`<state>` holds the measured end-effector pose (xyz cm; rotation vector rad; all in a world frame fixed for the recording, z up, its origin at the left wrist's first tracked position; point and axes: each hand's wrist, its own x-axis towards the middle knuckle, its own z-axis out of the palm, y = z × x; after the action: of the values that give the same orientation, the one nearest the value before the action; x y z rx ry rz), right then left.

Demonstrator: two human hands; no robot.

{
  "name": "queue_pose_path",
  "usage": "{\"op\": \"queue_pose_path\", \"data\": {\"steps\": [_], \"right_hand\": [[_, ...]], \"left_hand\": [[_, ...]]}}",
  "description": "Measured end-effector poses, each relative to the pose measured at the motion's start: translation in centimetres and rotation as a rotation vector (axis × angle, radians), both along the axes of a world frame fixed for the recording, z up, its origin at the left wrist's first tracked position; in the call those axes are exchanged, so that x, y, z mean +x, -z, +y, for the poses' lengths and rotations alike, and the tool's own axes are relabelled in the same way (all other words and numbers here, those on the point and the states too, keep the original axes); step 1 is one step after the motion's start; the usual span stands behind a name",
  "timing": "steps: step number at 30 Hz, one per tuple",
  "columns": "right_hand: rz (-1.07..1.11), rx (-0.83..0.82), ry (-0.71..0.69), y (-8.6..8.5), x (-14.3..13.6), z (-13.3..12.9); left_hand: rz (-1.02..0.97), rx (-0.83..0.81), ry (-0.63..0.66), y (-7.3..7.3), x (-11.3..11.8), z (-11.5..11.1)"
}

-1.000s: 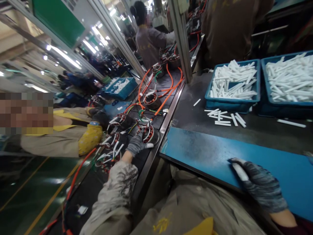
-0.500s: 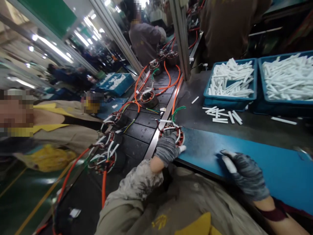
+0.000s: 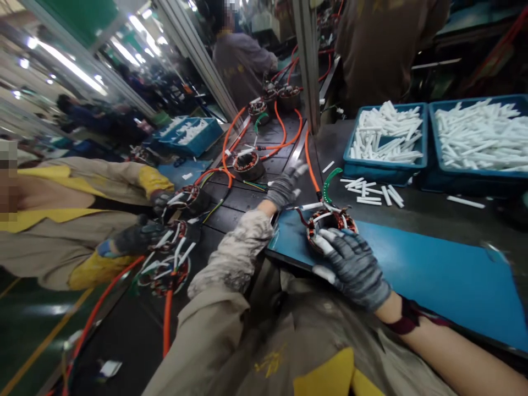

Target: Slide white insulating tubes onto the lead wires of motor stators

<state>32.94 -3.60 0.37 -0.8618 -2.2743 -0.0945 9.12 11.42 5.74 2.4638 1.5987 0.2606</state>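
Note:
A wound motor stator point(image 3: 335, 219) with copper coils, white sleeves and a green lead lies on the near left corner of the blue mat point(image 3: 433, 275). My right hand point(image 3: 352, 264), in a grey knit glove, rests on its near side with fingers gripping the ring. My left hand point(image 3: 285, 187), also gloved, hovers open above the black conveyor belt point(image 3: 239, 212), fingers spread, holding nothing. Another stator point(image 3: 246, 164) with orange leads sits on the belt just beyond that hand.
Two blue bins point(image 3: 385, 168) point(image 3: 478, 181) of white sleeves stand at the back of the dark bench, with loose sleeves point(image 3: 371, 193) in front. A co-worker's gloved hands point(image 3: 142, 234) handle stators point(image 3: 165, 269) on the left. Other people stand farther along the belt.
My left hand carried the stator from the belt onto the blue mat, let go and reached back over the belt. My right hand slid left across the mat and took hold of the stator.

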Motion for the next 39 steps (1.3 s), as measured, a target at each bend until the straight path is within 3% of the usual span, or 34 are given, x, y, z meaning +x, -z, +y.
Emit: {"op": "queue_pose_path", "data": {"steps": [2, 4, 7, 10, 12, 13, 15, 18, 20, 23, 25, 31, 35, 39], "right_hand": [[-0.061, 0.037, 0.032, 0.6, -1.1, 0.1], [-0.078, 0.069, 0.062, 1.1, -1.3, 0.1], [-0.099, 0.058, 0.053, 1.2, 0.2, 0.4], [-0.105, 0.078, -0.039, 1.1, 3.4, 1.9], [-0.084, 0.05, -0.067, 0.9, 5.6, 3.5], [-0.057, 0.003, -0.059, 0.8, 6.6, 4.4], [0.063, -0.162, -0.045, 0.0, 7.9, 5.9], [0.385, -0.491, -0.013, -2.0, 8.0, 6.3], [0.542, -0.649, 0.025, -3.3, 7.4, 5.5], [0.543, -0.679, 0.001, -4.2, 6.5, 4.2], [0.476, -0.585, 0.001, -4.1, 6.5, 3.9], [0.304, -0.14, 0.243, -4.0, 7.4, 2.1], [0.188, 0.07, 0.094, -4.0, 5.2, -0.5], [0.06, 0.006, 0.267, -3.0, 1.7, -0.6]], "left_hand": [[0.102, -0.004, 0.091, 1.5, 2.1, 0.8], [0.155, 0.007, 0.129, 2.1, 3.1, 0.7], [0.196, 0.038, 0.068, 0.9, 1.8, -0.1], [0.257, 0.046, -0.041, -2.3, -1.6, -2.4], [0.269, 0.081, -0.091, -5.1, -2.9, -5.3], [0.229, 0.119, -0.025, -6.7, -3.0, -7.1], [0.172, 0.209, 0.139, -9.6, -1.9, -10.3], [0.244, 0.274, 0.217, -13.1, 1.6, -12.5], [0.308, 0.276, 0.233, -14.5, 3.8, -11.7], [0.348, 0.316, 0.26, -15.3, 6.0, -8.3], [0.363, 0.331, 0.236, -15.1, 6.9, -5.4], [0.496, 0.209, 0.174, -12.5, 6.7, 1.5], [0.506, 0.321, 0.081, -12.0, 5.4, 2.6], [0.411, 0.346, 0.016, -11.8, 4.7, 2.6]]}}
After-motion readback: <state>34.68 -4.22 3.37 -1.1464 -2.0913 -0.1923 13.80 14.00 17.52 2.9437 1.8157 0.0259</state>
